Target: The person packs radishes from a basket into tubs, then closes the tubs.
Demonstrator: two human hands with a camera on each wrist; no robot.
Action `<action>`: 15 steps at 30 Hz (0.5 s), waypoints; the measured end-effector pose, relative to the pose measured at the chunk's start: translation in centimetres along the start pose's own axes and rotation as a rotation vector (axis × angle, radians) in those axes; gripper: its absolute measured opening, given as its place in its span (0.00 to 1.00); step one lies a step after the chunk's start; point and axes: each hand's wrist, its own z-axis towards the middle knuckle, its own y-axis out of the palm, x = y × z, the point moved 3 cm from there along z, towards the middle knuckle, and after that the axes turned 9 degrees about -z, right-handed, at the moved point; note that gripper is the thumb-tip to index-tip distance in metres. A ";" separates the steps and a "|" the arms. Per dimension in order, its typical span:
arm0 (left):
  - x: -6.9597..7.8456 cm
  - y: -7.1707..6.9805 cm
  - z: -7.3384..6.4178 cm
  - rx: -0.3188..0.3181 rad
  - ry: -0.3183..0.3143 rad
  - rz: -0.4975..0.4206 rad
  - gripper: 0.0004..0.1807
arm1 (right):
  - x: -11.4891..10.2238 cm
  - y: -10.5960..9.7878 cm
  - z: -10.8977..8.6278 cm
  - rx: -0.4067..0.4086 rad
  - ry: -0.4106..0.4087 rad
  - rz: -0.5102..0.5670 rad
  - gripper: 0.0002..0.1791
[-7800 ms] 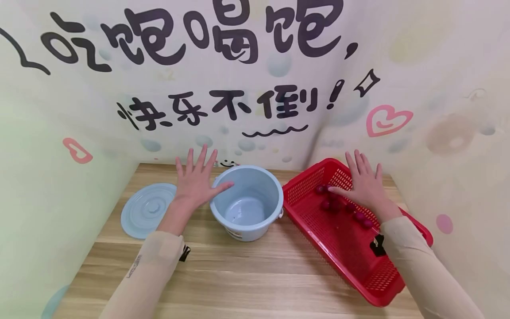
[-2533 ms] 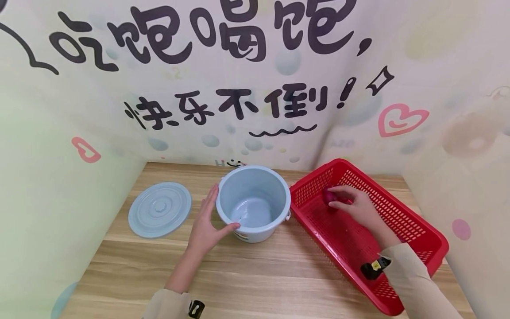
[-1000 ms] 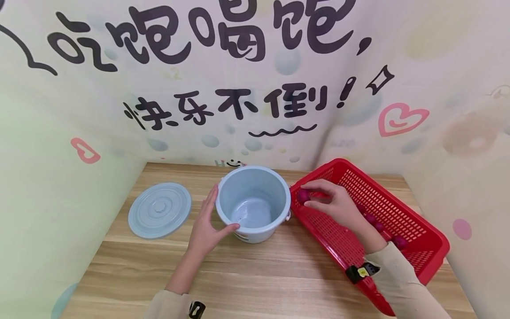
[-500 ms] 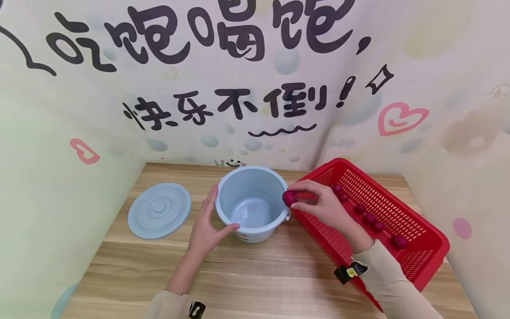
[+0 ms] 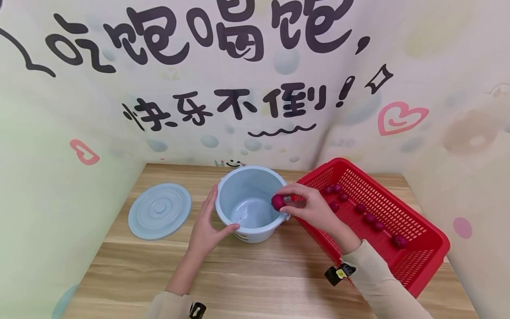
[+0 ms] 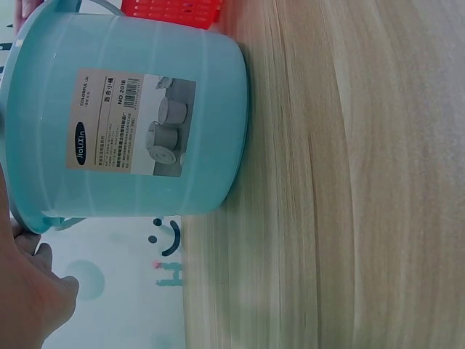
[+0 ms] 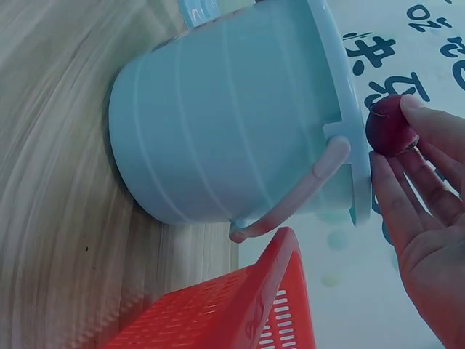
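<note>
Right hand (image 5: 314,206) pinches onion (image 5: 278,202) between thumb and fingers, bucket (image 5: 260,235) just below — I'd guess light, firm, slick-skinned; I'd hold its middle. Left hand (image 5: 205,232) — fingers extended — rests against bucket.

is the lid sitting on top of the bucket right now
No, the lid lies on the table, left of the bucket.
</note>
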 end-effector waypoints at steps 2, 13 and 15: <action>0.0 0.0 0.0 -0.002 -0.003 0.000 0.63 | 0.0 0.1 0.0 0.000 0.003 -0.002 0.26; 0.1 0.0 -0.1 0.003 -0.009 0.001 0.63 | 0.0 0.3 0.0 0.005 -0.005 -0.002 0.23; 0.1 0.0 0.0 0.001 -0.012 0.001 0.63 | 0.0 0.3 0.0 0.006 -0.009 -0.007 0.23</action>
